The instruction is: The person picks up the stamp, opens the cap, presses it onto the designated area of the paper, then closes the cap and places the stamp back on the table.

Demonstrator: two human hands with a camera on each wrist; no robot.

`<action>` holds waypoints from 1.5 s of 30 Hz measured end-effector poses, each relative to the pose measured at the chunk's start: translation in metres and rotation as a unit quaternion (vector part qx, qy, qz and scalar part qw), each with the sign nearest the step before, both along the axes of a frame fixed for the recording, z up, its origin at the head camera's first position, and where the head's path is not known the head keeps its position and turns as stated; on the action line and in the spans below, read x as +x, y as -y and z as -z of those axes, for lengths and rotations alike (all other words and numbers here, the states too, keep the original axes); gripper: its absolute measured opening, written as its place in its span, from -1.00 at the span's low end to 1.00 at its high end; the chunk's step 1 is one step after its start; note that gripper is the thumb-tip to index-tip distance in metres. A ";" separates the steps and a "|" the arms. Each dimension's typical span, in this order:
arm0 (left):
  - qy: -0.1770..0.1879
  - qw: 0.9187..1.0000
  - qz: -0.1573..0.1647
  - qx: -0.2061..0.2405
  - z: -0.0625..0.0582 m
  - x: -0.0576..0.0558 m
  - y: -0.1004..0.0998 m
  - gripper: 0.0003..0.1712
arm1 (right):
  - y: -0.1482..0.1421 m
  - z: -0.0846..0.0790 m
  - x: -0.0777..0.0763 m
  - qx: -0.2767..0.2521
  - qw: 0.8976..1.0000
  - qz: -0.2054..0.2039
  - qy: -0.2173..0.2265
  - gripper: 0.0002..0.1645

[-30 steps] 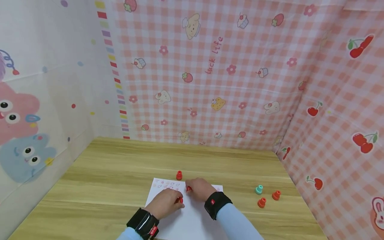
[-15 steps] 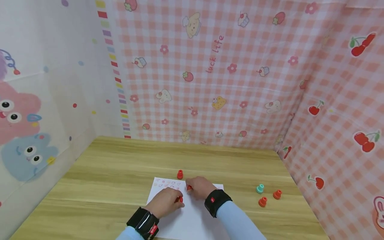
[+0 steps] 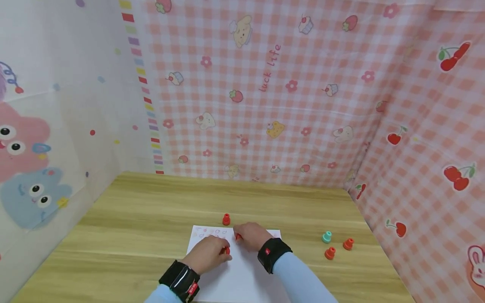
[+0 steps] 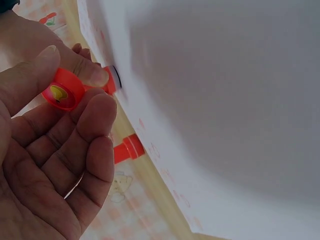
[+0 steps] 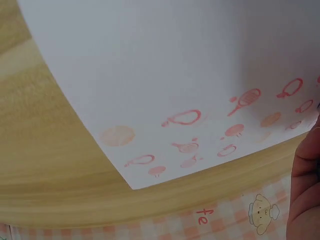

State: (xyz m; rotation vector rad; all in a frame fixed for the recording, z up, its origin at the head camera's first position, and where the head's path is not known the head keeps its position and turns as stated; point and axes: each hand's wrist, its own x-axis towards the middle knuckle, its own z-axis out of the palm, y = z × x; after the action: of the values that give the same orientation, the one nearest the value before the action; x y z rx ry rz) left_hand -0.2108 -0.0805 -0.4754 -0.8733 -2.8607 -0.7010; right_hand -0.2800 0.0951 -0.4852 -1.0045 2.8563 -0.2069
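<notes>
My left hand [image 3: 207, 254] is over the white paper [image 3: 242, 280], pinching a small red stamp cap [image 4: 64, 90] with a yellow picture on its round face. Just beyond it, my right hand [image 3: 251, 236] grips a red stamp [image 4: 112, 80] whose base meets the paper near the far edge. Fingers hide most of that stamp in the head view. Rows of pink and red prints [image 5: 186, 118], among them rackets and balls, run along that side of the sheet. In the right wrist view only part of the right hand [image 5: 306, 185] shows, at the right edge.
Behind the paper's far edge stands another red stamp [image 3: 226, 219]. On the right of the wooden table [image 3: 151, 202] are a teal stamp [image 3: 327, 237] and two red stamps [image 3: 348, 243], [image 3: 330, 253]. Patterned cloth walls [image 3: 242, 113] border the table at the back and sides.
The head view shifts slightly. Both hands keep their places over the paper, and their grips look the same.
</notes>
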 end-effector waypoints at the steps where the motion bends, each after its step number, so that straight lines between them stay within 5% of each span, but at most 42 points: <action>1: 0.002 1.000 0.001 0.000 0.000 0.000 0.000 -0.84 | 0.000 0.001 0.000 -0.002 1.000 -0.001 -0.003 -0.89; 16: -0.009 1.000 0.000 -0.002 -0.003 -0.001 0.000 -0.81 | -0.005 -0.002 -0.001 -0.006 1.000 0.001 -0.001 -0.90; 26: 0.010 1.000 -0.024 -0.007 -0.006 -0.004 -0.001 -0.79 | -0.017 -0.018 0.003 -0.123 0.989 0.079 0.028 -0.84; 36: -0.020 0.999 -0.047 0.010 -0.007 -0.008 -0.005 -0.85 | -0.028 -0.019 0.013 -0.240 0.949 0.189 0.079 -0.73; 45: -0.048 0.996 -0.066 0.037 -0.008 -0.010 -0.008 -0.77 | -0.034 -0.022 0.029 -0.324 0.913 0.224 0.105 -0.82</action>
State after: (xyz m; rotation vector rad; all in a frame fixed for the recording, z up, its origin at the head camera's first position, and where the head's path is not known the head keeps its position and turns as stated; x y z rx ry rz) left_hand -0.2205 -0.0728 -0.4672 -0.6805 -2.7587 -0.7240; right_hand -0.2513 0.1289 -0.4629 -0.3143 2.7977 -1.2775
